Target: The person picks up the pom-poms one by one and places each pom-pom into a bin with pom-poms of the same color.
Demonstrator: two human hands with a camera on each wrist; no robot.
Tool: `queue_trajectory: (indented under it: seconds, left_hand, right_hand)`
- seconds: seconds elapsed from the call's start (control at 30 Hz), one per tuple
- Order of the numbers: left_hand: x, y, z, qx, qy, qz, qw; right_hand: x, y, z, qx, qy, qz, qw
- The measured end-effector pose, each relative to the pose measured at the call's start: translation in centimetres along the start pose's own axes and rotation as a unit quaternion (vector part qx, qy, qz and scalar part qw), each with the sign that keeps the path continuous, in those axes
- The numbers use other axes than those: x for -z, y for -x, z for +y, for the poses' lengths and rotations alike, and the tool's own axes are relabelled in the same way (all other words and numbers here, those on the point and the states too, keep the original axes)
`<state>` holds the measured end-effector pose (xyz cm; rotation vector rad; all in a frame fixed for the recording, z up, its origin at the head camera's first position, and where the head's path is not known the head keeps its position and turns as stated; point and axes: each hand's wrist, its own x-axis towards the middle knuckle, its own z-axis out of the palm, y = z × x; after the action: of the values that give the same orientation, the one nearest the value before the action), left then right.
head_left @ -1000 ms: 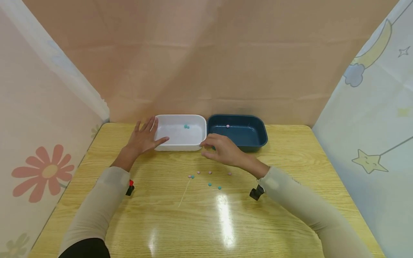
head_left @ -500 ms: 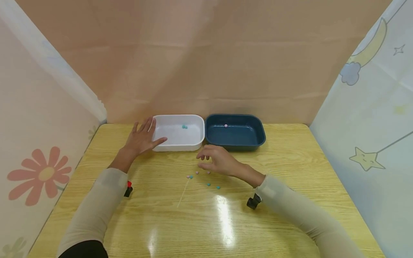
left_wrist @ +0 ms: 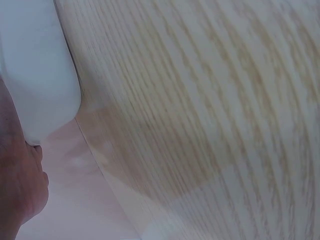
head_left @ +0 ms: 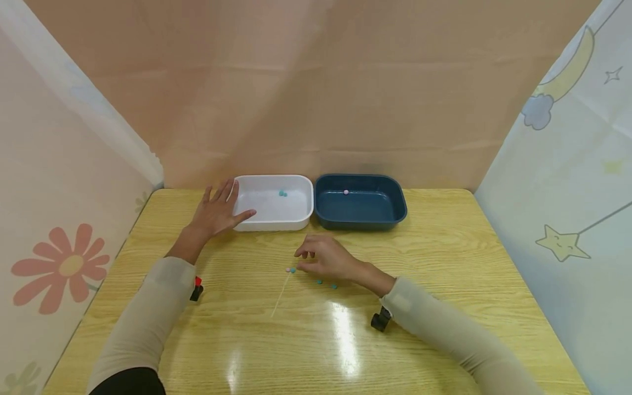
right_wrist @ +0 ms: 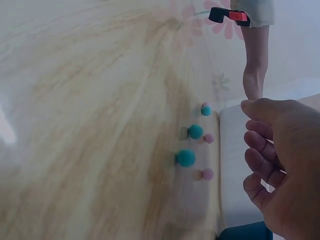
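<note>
My left hand rests on the left end of a white tray, fingers spread along its side and thumb over the front rim. Two teal balls lie inside it. My right hand hovers over the table in front of the trays, fingers loosely bent, a gap between thumb and forefinger and nothing held. Near its fingertips, a pink ball and a teal ball lie side by side. Beyond the right hand in its wrist view are more teal balls and pink balls; the head view hides some pink ones.
A dark blue tray stands right of the white one, holding one pink ball. Both are at the back of the wooden table, before a brown backdrop. Patterned sheets flank the sides. A thin pale line marks the tabletop.
My right hand has come away from the trays' front, down and slightly left toward the balls on the table, now covering some pink ones. The left hand stays at the white tray.
</note>
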<state>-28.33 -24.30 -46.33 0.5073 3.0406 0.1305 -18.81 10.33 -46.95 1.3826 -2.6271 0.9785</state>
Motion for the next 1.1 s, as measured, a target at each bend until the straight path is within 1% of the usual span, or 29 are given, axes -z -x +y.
queue_trajectory:
  seconds: [0.13,0.4,0.6,0.83,1.1]
  left_hand:
    - [0.0,0.1,0.1,0.0,0.003,-0.002,1.0]
    - [0.1,0.0,0.0,0.001,-0.007,0.003,1.0]
    - [0.1,-0.1,0.0,0.0,-0.008,-0.001,1.0]
    - [0.1,0.0,0.1,0.001,-0.01,-0.001,0.9999]
    - [0.2,0.1,0.2,0.002,-0.012,0.002,0.9999]
  right_hand:
    - [-0.7,0.1,0.1,-0.014,-0.002,-0.003,1.0]
    - [-1.5,0.1,-0.1,-0.024,0.017,-0.009,1.0]
    - [-2.2,0.2,0.1,-0.03,0.028,-0.007,0.999]
    - [-2.6,0.2,0.0,-0.043,0.019,-0.018,0.999]
    - [-2.8,0.1,0.0,-0.051,0.03,-0.024,0.998]
